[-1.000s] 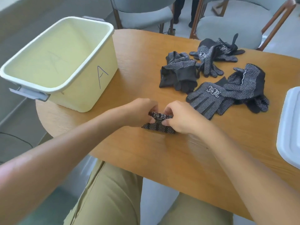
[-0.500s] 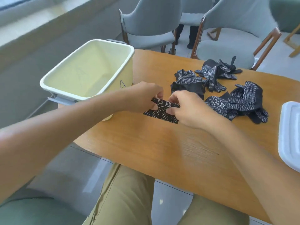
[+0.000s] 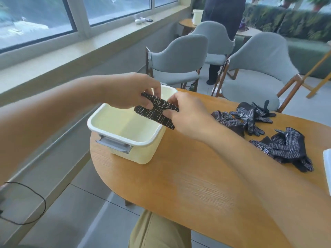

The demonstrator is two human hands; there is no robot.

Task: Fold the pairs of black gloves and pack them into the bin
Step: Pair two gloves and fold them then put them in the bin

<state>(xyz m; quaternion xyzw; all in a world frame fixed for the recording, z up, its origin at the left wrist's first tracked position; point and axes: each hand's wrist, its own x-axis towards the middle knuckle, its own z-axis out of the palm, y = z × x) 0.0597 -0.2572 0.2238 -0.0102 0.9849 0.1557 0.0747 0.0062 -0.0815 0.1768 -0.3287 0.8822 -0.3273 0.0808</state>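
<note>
Head view. Both hands raised at frame centre, above far right corner of cream bin (image 3: pixel 125 140). Left hand (image 3: pixel 129 92) and right hand (image 3: pixel 188 115) each pinch one end of folded black glove pair (image 3: pixel 157 111), held clear of wooden table (image 3: pixel 197 185). Bin interior shows no gloves. Loose glove pile (image 3: pixel 250 119) at right, second pile (image 3: pixel 284 149) nearer right edge.

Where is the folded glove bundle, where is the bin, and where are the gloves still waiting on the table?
folded glove bundle (image 3: pixel 157 111), head view, on its dotted middle between both hands.
bin (image 3: pixel 125 139), head view, on its near white rim.
loose gloves (image 3: pixel 284 149), head view, on the nearest pile's dotted fabric.
</note>
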